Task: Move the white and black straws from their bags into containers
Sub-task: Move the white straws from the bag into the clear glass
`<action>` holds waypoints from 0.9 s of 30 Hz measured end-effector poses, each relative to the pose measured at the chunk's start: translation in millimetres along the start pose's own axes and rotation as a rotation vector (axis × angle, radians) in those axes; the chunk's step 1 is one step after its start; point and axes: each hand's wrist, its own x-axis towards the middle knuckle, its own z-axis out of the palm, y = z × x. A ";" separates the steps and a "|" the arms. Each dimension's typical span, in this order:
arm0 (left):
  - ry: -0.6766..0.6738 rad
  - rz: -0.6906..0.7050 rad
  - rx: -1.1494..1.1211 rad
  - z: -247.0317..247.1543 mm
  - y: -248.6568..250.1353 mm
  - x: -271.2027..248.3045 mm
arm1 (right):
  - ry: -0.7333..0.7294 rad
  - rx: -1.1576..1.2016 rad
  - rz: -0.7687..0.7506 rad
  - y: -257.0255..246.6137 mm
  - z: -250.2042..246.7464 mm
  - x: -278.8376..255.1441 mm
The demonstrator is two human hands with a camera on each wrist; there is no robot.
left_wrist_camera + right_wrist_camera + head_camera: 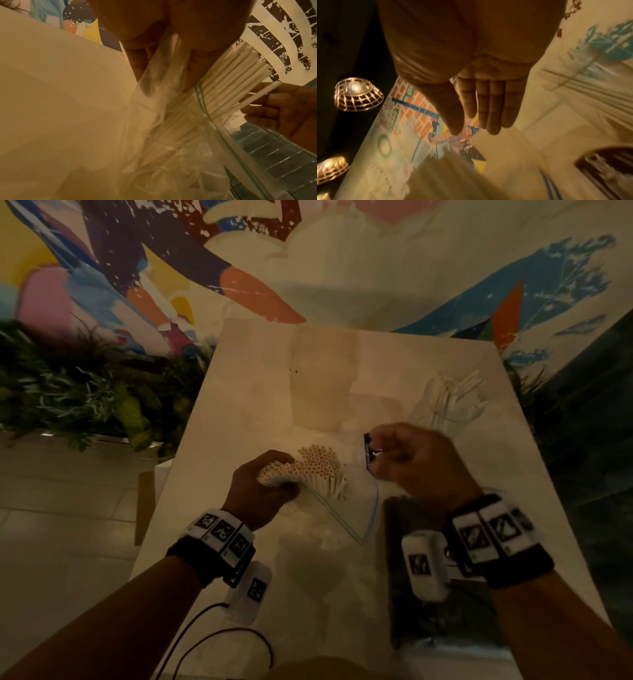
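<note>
A bundle of white straws [318, 470] sticks out of a clear zip bag [346, 518] on the white table [239, 405]. My left hand [274, 479] grips bag and bundle together; in the left wrist view its fingers [137, 63] squeeze the plastic [171, 135] below the straw ends [240, 75]. My right hand [382, 462] hovers just right of the bundle, fingers straight and holding nothing [471, 128]; one loose straw [259, 97] leans across them. A clear container [448, 402] behind holds several white straws. A dark bag of black straws [421, 587] lies under my right wrist.
A small black label-like thing [370, 451] shows by my right fingertips; what it is I cannot tell. A pale beige upright shape [322, 378] stands mid-table. Green plants [85, 392] line the table's left side. A cable [222, 638] trails off the front edge.
</note>
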 end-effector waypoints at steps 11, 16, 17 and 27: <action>-0.294 0.009 0.128 -14.4 13.4 9.9 | -0.001 -0.056 -0.144 28.6 69.8 -9.9; -0.390 0.072 -0.102 -5.7 12.4 5.7 | 0.085 -0.070 -0.269 34.2 82.4 -10.3; -0.352 0.092 -0.101 -1.3 13.3 4.4 | 0.107 -0.074 -0.295 34.1 83.7 -9.8; -0.127 0.122 -0.034 12.2 19.5 12.3 | 0.212 -0.121 -0.387 37.9 74.4 5.3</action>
